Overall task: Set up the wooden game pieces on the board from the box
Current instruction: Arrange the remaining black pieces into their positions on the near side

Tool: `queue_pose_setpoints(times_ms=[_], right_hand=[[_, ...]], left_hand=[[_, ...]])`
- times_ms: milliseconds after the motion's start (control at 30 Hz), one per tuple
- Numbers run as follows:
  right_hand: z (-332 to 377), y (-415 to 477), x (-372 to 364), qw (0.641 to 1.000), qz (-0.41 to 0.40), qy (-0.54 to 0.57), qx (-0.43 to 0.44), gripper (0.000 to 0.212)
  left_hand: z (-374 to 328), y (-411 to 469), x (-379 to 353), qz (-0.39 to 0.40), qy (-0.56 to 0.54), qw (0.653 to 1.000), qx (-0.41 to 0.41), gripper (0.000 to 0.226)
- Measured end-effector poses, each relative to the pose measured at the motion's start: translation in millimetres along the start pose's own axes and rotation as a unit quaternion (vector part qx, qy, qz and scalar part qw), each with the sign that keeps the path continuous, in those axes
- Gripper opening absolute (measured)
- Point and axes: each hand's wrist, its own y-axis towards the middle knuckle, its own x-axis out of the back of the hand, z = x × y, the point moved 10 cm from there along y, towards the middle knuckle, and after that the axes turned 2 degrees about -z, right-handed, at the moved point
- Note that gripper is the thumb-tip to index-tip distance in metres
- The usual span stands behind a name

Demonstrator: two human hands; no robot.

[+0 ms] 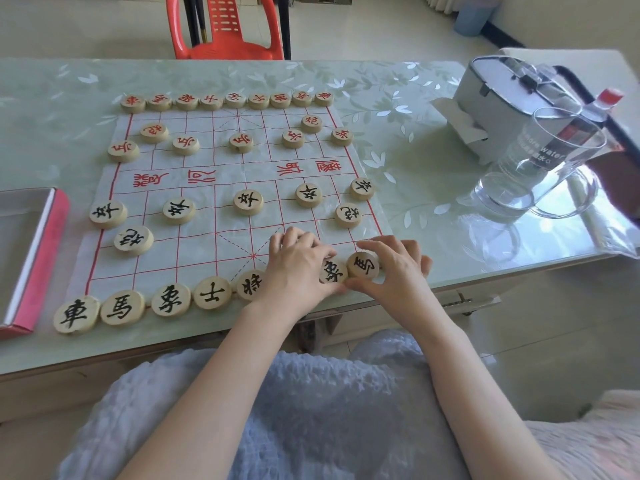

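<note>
A white paper board with red grid lines lies on the table. Red-lettered wooden discs line its far edge, with more a row nearer. Black-lettered discs line the near edge, with several further in. My left hand rests palm down on the near row, covering one disc, its fingers beside the elephant disc. My right hand curls around the horse disc at the row's right end, thumb and fingers touching its rim. The red box lies at the left, its inside looking empty.
A clear glass pitcher stands at the right beside a water bottle and a white appliance. A red plastic chair stands beyond the table's far edge. The table's near edge runs just under my wrists.
</note>
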Motion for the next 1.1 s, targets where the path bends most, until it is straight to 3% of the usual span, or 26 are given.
queue_pose_setpoints(times_ms=[100, 267, 400, 967, 1033, 1100], right_hand=[[-0.7, -5.6, 1.0, 1.0, 0.007, 0.02, 0.015, 0.056], [-0.8, -3.1, -0.8, 1.0, 0.008, -0.012, 0.021, 0.05], [-0.2, 0.4, 0.2, 0.999, -0.001, -0.038, 0.009, 0.048], [-2.3, 0.7, -3.2, 0.999, 0.004, -0.037, -0.005, 0.045], [-2.2, -0.3, -1.6, 1.0, 0.004, -0.017, -0.007, 0.048], [-13.8, -5.2, 7.5, 0.996, -0.01, 0.08, -0.046, 0.049]], left_hand=[[1.1, -1.3, -0.4, 0.013, -0.017, 1.0, 0.002, 0.068], [4.9, -2.9, 1.5, 0.016, -0.027, 0.999, -0.005, 0.052], [5.0, -3.2, -1.0, 0.024, -0.031, 0.999, 0.004, 0.06], [5.1, -2.9, -1.5, 0.012, -0.033, 0.999, 0.009, 0.054], [4.4, -3.0, -0.9, 0.015, -0.036, 0.999, 0.008, 0.059], [1.8, -3.2, 0.4, 0.018, -0.04, 0.999, 0.006, 0.066]])
